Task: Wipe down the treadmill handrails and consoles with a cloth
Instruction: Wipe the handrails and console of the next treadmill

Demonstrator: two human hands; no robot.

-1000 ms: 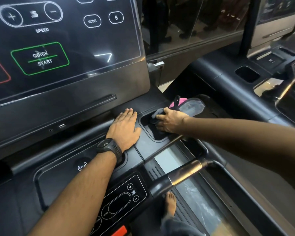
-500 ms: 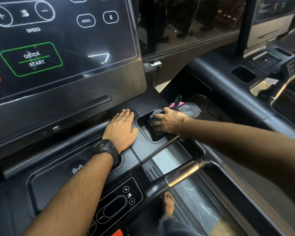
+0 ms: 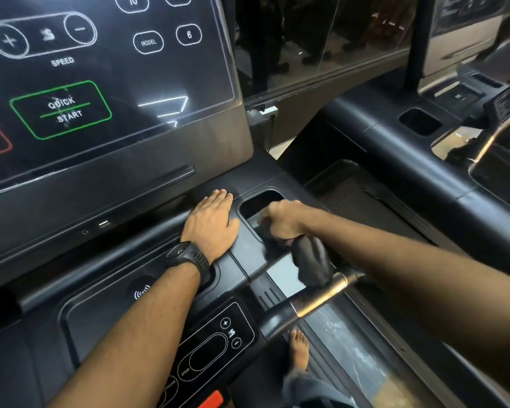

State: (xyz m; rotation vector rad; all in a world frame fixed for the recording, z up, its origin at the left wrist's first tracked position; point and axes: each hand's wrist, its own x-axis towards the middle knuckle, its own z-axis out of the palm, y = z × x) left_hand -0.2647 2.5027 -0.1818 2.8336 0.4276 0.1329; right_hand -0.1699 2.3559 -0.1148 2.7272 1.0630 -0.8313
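Since the earlier frame the right hand (image 3: 283, 220) has drawn back to the near rim of the cup recess (image 3: 258, 201), fingers curled round the dark cloth (image 3: 312, 265), which hangs down to the handrail (image 3: 315, 300). Left hand (image 3: 211, 225), fingers straight and together, lies flat on the black console deck (image 3: 245, 256) below the touchscreen (image 3: 100, 83). Second treadmill (image 3: 409, 178) at right.

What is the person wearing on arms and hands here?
The left forearm and right forearm are bare, no sleeves in view. The left wrist carries a black watch with a round dark face and a textured strap. The left grip and right grip have no gloves or visible rings.
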